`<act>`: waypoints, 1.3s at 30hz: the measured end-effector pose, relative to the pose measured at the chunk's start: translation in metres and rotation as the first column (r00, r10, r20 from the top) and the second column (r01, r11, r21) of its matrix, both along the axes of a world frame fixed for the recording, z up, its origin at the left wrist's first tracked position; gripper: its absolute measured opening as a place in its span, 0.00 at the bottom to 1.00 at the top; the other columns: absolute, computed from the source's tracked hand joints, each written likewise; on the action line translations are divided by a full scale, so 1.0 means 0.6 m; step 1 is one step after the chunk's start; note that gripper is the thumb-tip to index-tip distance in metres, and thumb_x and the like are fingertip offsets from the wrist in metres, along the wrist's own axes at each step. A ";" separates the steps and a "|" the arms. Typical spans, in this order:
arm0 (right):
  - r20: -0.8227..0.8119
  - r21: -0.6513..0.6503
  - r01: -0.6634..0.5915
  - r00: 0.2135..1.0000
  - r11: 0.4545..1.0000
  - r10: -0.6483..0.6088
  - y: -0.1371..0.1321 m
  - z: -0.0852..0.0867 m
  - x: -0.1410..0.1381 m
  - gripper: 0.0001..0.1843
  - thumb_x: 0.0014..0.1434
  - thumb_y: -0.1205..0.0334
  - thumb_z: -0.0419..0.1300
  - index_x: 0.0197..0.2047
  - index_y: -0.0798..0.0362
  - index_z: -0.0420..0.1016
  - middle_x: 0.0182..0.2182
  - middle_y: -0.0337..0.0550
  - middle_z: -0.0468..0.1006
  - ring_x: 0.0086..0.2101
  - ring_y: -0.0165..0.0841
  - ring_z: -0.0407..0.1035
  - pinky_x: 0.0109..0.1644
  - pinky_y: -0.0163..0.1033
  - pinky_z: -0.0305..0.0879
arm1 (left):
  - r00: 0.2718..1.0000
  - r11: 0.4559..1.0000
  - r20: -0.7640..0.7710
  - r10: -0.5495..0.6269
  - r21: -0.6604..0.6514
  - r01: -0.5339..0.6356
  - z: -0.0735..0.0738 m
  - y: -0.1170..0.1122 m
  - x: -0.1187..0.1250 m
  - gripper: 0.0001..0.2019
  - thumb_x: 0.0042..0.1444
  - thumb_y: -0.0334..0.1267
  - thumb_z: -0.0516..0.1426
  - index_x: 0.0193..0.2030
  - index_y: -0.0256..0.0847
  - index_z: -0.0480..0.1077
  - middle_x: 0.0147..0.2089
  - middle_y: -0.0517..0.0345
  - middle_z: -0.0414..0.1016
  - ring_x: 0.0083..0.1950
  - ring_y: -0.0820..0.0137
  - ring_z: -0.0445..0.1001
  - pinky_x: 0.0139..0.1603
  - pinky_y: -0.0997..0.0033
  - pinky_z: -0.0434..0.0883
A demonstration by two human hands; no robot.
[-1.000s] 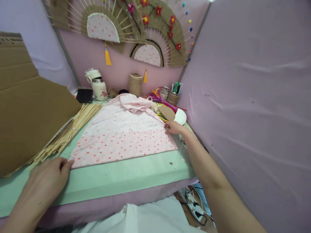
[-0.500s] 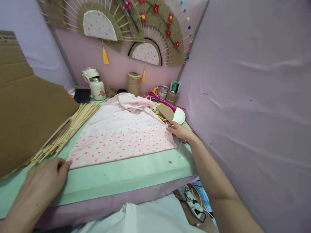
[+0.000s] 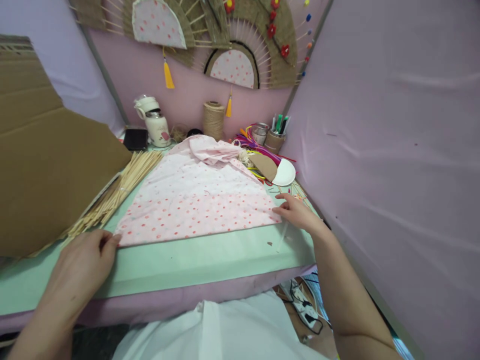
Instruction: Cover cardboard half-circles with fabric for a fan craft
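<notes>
Spread over the green tabletop is a pink-and-white dotted cloth (image 3: pixel 210 217), with its far end bunched up and its front edge nearly straight. At the cloth's front left corner, my left hand (image 3: pixel 84 257) is closed in a pinch on the fabric. My right hand (image 3: pixel 298 212) is beside the cloth's right edge, close to the front corner. Its thumb touches the edge or lies right against it, and the forefinger is held apart from the thumb. Beyond that hand lie a white half-round piece (image 3: pixel 285 173) and a brown cardboard half-round (image 3: pixel 263 166).
A large cardboard sheet (image 3: pixel 56 170) leans at the left beside a bundle of thin sticks (image 3: pixel 120 190). Along the back stand a white bottle (image 3: pixel 158 131), a twine spool (image 3: pixel 213 121) and a pen holder (image 3: pixel 275 142). Decorated fans (image 3: pixel 234 70) hang on the wall. A power strip (image 3: pixel 303 305) lies below.
My right hand has moved down the cloth's right edge towards the front corner, and its fingers have come apart. My left hand stays at the left corner. The view has shifted slightly.
</notes>
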State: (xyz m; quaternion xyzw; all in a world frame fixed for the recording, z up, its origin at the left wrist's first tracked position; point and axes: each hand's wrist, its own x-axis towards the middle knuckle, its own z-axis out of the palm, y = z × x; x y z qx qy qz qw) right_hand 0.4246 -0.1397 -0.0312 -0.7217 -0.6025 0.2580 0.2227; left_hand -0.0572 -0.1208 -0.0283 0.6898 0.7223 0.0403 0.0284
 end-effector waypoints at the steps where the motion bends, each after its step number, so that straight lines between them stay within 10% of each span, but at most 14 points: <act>1: 0.000 -0.038 0.015 1.000 0.999 -0.015 -0.006 -0.003 0.000 0.27 0.54 0.55 0.61 0.56 0.54 0.64 0.29 0.38 0.77 0.23 0.28 0.64 0.28 0.33 0.55 | 1.000 1.000 0.005 0.001 0.010 -0.001 -0.001 0.000 0.000 0.20 0.58 0.49 0.39 0.32 0.41 0.66 0.38 0.42 0.76 0.41 0.53 0.73 0.43 0.59 0.66; 7: -0.008 -0.089 0.093 0.996 0.992 -0.094 -0.022 -0.011 0.001 0.29 0.51 0.61 0.62 0.57 0.54 0.64 0.31 0.39 0.77 0.19 0.25 0.61 0.26 0.34 0.56 | 0.998 1.000 0.054 0.013 0.023 -0.014 0.000 -0.006 0.003 0.20 0.58 0.50 0.41 0.33 0.40 0.68 0.37 0.43 0.75 0.42 0.54 0.72 0.44 0.60 0.66; 18: -0.119 -0.012 0.092 0.989 0.996 -0.093 -0.030 -0.010 -0.011 0.10 0.52 0.54 0.56 0.29 0.52 0.70 0.14 0.32 0.65 0.17 0.27 0.57 0.22 0.33 0.52 | 0.994 0.999 0.109 0.027 0.023 -0.030 0.012 -0.017 0.006 0.19 0.59 0.50 0.42 0.34 0.40 0.67 0.40 0.43 0.75 0.45 0.56 0.71 0.46 0.61 0.66; 39: -0.143 0.037 0.237 0.963 0.971 -0.230 -0.055 -0.015 -0.021 0.11 0.52 0.57 0.56 0.38 0.49 0.62 0.17 0.32 0.70 0.19 0.31 0.63 0.26 0.35 0.57 | 0.990 0.996 0.112 0.081 -0.052 -0.076 0.011 -0.019 -0.003 0.20 0.60 0.51 0.41 0.37 0.40 0.67 0.42 0.45 0.73 0.45 0.58 0.71 0.44 0.65 0.66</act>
